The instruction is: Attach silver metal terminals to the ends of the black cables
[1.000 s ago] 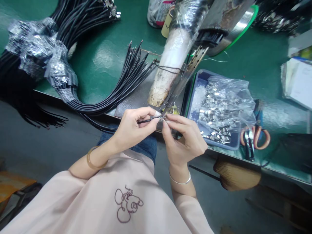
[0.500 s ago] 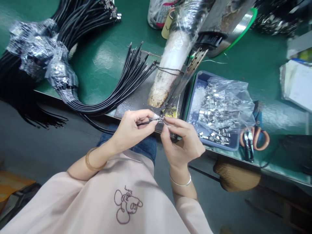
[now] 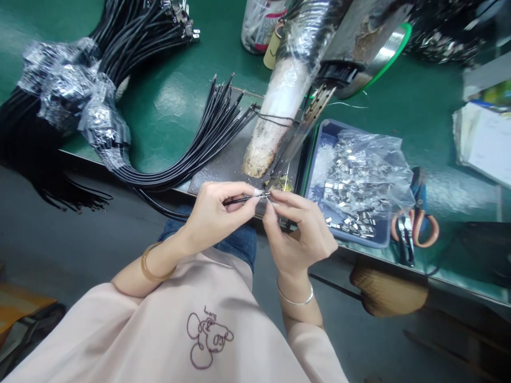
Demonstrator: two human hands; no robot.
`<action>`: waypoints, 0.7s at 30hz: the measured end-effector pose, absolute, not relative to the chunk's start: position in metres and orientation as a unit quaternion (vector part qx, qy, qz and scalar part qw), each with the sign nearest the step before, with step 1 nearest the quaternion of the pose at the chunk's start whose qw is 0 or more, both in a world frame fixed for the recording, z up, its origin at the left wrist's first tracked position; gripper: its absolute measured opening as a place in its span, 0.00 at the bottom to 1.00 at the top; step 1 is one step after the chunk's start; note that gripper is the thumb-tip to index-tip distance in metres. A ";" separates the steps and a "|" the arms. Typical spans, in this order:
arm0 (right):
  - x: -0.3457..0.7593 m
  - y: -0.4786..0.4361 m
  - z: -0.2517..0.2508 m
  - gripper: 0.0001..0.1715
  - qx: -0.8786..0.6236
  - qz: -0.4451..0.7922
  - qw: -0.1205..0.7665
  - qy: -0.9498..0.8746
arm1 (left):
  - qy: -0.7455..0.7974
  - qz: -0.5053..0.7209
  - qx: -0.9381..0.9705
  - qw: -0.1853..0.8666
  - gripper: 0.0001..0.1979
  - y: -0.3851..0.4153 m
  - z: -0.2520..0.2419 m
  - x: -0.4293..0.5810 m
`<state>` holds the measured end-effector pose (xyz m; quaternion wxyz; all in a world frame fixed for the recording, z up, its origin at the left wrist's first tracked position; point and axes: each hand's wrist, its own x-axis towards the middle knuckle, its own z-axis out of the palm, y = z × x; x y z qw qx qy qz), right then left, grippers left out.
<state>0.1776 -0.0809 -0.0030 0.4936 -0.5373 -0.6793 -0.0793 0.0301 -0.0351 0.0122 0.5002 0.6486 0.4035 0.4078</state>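
Observation:
Between thumb and fingers, my left hand (image 3: 223, 210) pinches a black cable (image 3: 239, 200) close to its end. My right hand (image 3: 299, 223) is closed in a pinch on a small metal terminal (image 3: 266, 195) at the cable's tip; the fingertips hide much of it. Just above my fingers hangs the tip of a soldering iron (image 3: 295, 127), mounted at a slant beside a white wrapped tube (image 3: 271, 117). Scraps of yellow material (image 3: 282, 183) lie under the tip. A bundle of black cables (image 3: 171, 178) curves over the table edge to the left.
To the right stands a blue tray (image 3: 381, 239) with a plastic bag of metal terminals (image 3: 359, 175). Beside it lie orange-handled scissors (image 3: 425, 229) and black-handled cutters (image 3: 405, 242). Plastic-wrapped cables (image 3: 67, 90) fill the left. A solder spool (image 3: 383, 64) stands behind the iron.
The hands keep the same hold at almost the same spot. The view has shifted slightly, so the table and its things appear a little displaced.

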 end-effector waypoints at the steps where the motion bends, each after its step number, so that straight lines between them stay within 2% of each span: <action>1: 0.178 -0.081 -0.003 0.10 -0.536 -0.076 0.493 -0.681 | 0.406 0.404 0.648 0.502 0.08 -0.035 0.012 0.030; 21: 0.178 -0.084 -0.008 0.11 -0.538 -0.059 0.509 -0.669 | 0.414 0.385 0.630 0.533 0.09 -0.036 0.010 0.028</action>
